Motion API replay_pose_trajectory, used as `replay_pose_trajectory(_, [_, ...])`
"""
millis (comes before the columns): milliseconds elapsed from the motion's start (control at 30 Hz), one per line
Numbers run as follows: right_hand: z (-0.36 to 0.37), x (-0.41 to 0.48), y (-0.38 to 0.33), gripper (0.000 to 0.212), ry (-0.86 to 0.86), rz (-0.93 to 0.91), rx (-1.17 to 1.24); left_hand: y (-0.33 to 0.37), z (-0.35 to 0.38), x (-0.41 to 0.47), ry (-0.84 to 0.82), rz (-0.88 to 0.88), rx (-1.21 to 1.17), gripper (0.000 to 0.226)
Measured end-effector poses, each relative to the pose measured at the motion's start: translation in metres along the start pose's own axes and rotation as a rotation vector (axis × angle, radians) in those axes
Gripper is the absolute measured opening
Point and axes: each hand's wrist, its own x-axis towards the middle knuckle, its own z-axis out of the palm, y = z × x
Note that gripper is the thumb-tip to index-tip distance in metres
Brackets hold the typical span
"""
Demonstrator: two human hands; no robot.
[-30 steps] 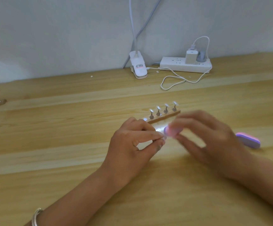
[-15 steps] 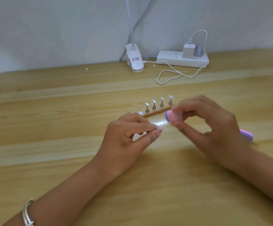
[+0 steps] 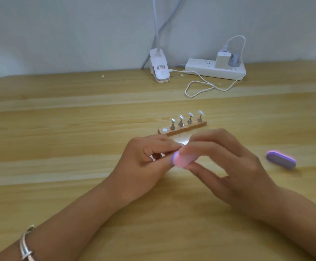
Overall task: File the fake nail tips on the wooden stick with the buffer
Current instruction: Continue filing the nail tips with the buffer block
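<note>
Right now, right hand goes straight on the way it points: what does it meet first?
Probably the left hand: the right hand points leftward at it, and the pink buffer it grips leads, close to or against those fingers. Blur hides which.

Just in front of the wooden stick, the left hand pinches a small hidden piece, while the right hand holds a blurred pink buffer against its fingertips. Another buffer lies right of the stick.

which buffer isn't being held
The purple oval buffer block lying on the wooden table at right; the other, a pink buffer, is pinched in the right hand.
</note>
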Motion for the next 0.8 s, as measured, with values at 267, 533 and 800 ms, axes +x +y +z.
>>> replay_pose_trajectory(267, [-0.004, 0.003, -0.001, 0.014, 0.002, 0.029, 0.064, -0.001, -0.001, 0.0, -0.045, -0.085, -0.213, 0.016])
replay_pose_trajectory(533, [-0.009, 0.005, 0.003, 0.016, 0.033, 0.032, 0.046, 0.001, -0.001, 0.0, -0.07, -0.073, -0.275, 0.013])
replay_pose_trajectory(800, [-0.016, 0.006, 0.008, 0.018, 0.053, 0.034, -0.001, 0.002, -0.001, -0.002, -0.076, -0.112, -0.298, 0.015])
